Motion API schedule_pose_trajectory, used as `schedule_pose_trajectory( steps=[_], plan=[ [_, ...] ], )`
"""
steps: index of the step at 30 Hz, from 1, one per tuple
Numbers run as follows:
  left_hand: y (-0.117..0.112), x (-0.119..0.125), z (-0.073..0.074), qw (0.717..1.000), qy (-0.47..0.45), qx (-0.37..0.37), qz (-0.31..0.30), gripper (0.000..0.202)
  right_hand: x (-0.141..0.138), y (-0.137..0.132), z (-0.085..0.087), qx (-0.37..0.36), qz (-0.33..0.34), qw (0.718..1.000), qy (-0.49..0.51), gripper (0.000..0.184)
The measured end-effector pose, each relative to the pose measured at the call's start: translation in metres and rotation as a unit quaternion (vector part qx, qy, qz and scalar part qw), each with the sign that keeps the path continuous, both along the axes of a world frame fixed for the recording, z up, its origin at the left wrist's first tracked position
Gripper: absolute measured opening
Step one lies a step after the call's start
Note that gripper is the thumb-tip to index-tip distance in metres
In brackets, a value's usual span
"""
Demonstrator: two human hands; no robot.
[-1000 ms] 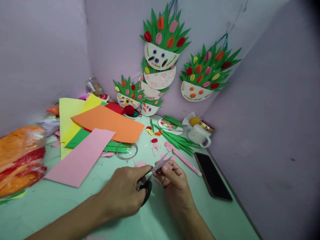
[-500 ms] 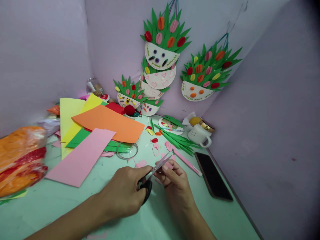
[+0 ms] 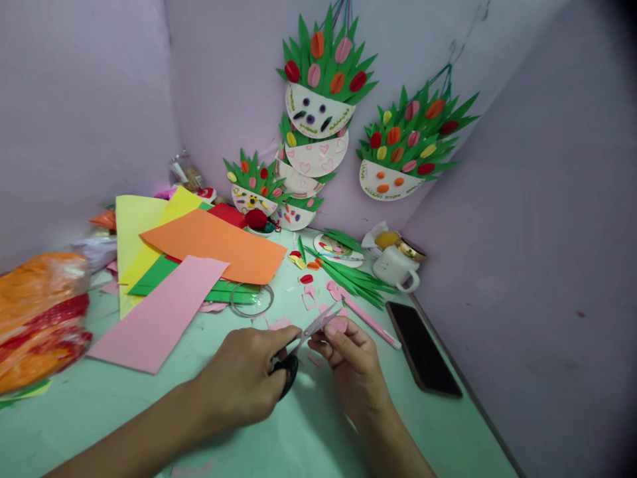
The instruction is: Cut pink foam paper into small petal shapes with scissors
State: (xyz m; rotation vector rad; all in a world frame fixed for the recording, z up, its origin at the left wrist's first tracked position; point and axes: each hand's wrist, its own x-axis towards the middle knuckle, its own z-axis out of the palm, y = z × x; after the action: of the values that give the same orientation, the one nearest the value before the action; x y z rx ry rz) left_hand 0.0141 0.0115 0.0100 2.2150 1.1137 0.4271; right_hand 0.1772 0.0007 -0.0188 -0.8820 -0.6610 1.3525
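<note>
Left hand (image 3: 243, 375) holding scissors (image 3: 309, 330), the blades by a small pink piece (image 3: 337, 324) pinched in the right hand (image 3: 355, 362), above a green table (image 3: 279, 445). Just beyond lies a pink pen (image 3: 372, 322); a phone (image 3: 424, 349) is to the right, coloured sheets (image 3: 219, 242) to the left, paper baskets (image 3: 321, 109) on the wall behind.

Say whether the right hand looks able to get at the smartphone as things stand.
Probably yes: the right hand is close by, with nothing visible blocking the near end of the smartphone. It pinches a pink paper piece, though, and would likely have to release that first.
</note>
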Motion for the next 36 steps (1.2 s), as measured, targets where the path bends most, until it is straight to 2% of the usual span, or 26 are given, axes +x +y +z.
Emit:
schedule_pose_trajectory(
  steps=[12, 17, 23, 29, 36],
  plan=[
    [0.0029, -0.0027, -0.0011, 1.000, -0.009, 0.006, -0.007, 0.019, 0.0077, 0.0024, 0.0020, 0.022, 0.007, 0.998, -0.062, 0.016],
    [0.0043, -0.0017, -0.0025, 1.000, -0.002, -0.003, -0.015, 0.017, 0.0067, 0.0028, 0.0007, 0.017, 0.000, 0.999, -0.048, 0.016],
    [0.0050, -0.0019, 0.0045, 1.000, 0.008, -0.017, -0.020, 0.018, 0.0046, 0.0032, 0.0017, 0.012, -0.016, 0.999, -0.034, 0.016],
    [0.0039, -0.0033, 0.0058, 1.000, 0.011, -0.014, -0.014, 0.027, 0.0070, 0.0033, 0.0007, 0.012, -0.009, 0.999, -0.039, 0.016],
    [0.0058, -0.0025, 0.0060, 1.000, 0.011, -0.020, -0.018, 0.027, 0.0080, 0.0036, -0.0011, 0.011, -0.006, 0.999, -0.040, 0.015]
  ],
)
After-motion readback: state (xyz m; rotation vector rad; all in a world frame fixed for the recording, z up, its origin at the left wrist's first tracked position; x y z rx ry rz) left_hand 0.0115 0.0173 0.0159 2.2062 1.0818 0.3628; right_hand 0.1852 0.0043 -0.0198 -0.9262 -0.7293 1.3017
